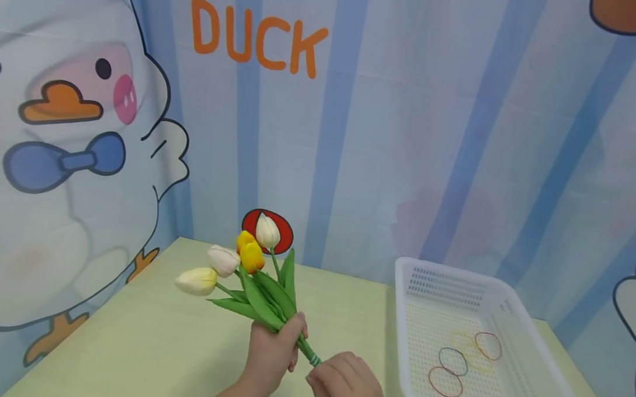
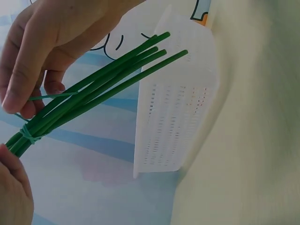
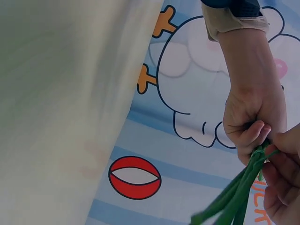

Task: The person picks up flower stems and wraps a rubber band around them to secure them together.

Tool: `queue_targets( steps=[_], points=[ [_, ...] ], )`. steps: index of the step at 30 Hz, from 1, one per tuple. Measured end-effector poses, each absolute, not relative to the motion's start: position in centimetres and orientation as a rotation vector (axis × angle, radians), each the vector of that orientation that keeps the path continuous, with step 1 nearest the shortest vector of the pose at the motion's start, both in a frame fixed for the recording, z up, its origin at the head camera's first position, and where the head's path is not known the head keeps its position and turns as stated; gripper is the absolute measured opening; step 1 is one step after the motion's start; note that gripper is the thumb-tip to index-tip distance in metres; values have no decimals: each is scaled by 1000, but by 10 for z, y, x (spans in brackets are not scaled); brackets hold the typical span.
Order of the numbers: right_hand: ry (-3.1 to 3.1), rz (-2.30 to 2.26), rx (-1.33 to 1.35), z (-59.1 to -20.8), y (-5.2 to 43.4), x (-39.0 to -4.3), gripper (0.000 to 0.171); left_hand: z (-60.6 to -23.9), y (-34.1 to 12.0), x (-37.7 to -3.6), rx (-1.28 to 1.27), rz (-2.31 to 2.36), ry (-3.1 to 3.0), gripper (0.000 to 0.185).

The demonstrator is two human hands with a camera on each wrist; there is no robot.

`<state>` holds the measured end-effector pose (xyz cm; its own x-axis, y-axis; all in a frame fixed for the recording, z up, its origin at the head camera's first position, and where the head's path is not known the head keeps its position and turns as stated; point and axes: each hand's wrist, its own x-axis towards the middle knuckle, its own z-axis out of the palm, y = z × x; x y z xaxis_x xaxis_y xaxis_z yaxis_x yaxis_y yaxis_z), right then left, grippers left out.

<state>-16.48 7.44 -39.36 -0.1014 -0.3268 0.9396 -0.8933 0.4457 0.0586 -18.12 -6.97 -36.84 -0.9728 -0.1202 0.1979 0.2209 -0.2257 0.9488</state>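
My left hand (image 1: 287,340) grips a bunch of artificial tulips (image 1: 242,260) round their green stems (image 2: 108,75), holding it tilted above the table with the white and yellow heads pointing up and left. A green rubber band (image 1: 314,358) is wound round the stems just below that grip. My right hand (image 1: 333,377) sits at the stem ends, its thumb and fingers pinching a stretched loop of the band (image 2: 47,96). In the right wrist view the left hand (image 3: 251,136) and the right hand's fingers (image 3: 281,183) meet at the bound stems.
A white perforated basket (image 1: 401,318) stands on the pale table (image 1: 150,344) to the right, with several coloured rubber bands (image 1: 452,361) lying in it. A duck-patterned striped backdrop closes the table off behind and at both sides.
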Motion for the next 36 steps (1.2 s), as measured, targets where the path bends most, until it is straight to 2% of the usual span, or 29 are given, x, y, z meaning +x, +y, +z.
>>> queue_targets(
  steps=[10,15,18,24,36],
  points=[
    [-1846,1015,1101,-406,80,-162,5,-372,-76,-185,-235,-2341,-2088,18],
    [-1849,1114,1108,-409,82,-168,20,-373,-79,-189,-319,-2390,-2210,18],
    [-1909,1202,1045,-408,83,-169,22,-375,-79,-191,-378,-2457,-2278,15],
    [-1989,1302,929,-408,82,-171,21,-376,-76,-198,-464,-2519,-2366,7],
    [-2158,1152,1153,-408,81,-178,14,-379,-82,-215,-481,-2423,-2469,8]
  ],
)
